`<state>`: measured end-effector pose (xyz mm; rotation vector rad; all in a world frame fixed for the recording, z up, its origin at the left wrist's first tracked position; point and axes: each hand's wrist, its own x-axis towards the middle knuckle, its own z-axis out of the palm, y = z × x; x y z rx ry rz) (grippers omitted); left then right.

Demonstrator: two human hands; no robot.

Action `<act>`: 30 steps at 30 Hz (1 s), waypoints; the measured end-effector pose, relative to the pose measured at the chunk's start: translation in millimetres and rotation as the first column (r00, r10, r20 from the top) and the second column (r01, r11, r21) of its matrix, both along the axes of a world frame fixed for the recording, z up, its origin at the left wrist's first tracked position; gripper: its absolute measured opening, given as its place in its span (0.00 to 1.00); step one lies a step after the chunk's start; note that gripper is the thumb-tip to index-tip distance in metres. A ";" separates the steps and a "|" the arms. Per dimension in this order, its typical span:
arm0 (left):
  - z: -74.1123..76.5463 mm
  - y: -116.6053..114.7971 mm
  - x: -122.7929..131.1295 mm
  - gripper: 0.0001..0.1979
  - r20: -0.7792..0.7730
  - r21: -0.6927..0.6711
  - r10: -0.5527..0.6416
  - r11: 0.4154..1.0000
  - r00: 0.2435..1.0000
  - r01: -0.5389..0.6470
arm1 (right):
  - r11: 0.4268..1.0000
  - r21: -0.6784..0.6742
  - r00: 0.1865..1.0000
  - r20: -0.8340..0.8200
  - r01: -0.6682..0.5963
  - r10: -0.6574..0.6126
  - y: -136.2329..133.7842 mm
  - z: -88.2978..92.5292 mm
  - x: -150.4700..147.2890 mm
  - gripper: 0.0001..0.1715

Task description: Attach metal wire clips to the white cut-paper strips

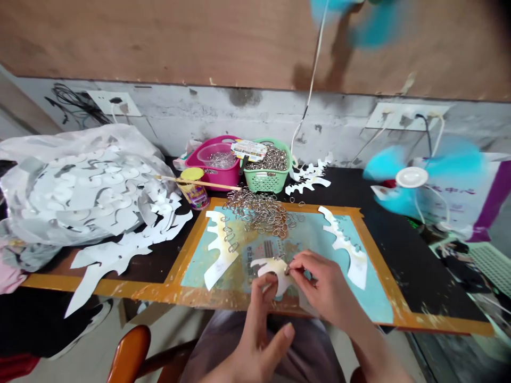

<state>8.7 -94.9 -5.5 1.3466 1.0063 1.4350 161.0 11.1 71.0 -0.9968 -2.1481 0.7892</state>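
Observation:
My left hand [255, 335] holds a curved white cut-out piece [271, 271] from below, its fingers against the lower edge. My right hand [323, 282] pinches a small metal ring [287, 270] at the piece's edge. Just beyond my hands, a heap of metal split rings [259, 213] lies on a painted teal-and-yellow board [303, 239]. Two more white cut-outs rest on the board, one at the left with several rings linked along its edge [219, 250], the other at the right [347, 247].
A green basket of rings [266, 178] and a pink basket [211, 159] holding a clear bowl stand behind the board. A jar [194, 189] has a wooden stick across it. A bulging plastic bag of white cut-outs [75, 191] lies left; a turquoise fan [411, 178] spins right.

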 end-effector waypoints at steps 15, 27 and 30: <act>19.2 85.7 -10.3 0.13 -0.872 0.108 0.044 0.989 0.488 0.105 | 0.961 0.152 0.872 0.471 -0.231 0.135 16.4 -42.8 18.9 0.11; 21.5 90.3 -15.2 0.06 -0.905 0.115 0.020 0.973 0.425 0.200 | 0.973 0.077 0.960 0.195 -0.218 0.200 5.9 -63.5 38.4 0.09; 17.4 86.2 -14.4 0.07 -0.907 0.214 0.116 0.955 0.406 0.204 | 0.971 0.057 0.957 0.192 -0.232 0.218 11.1 -54.3 38.9 0.20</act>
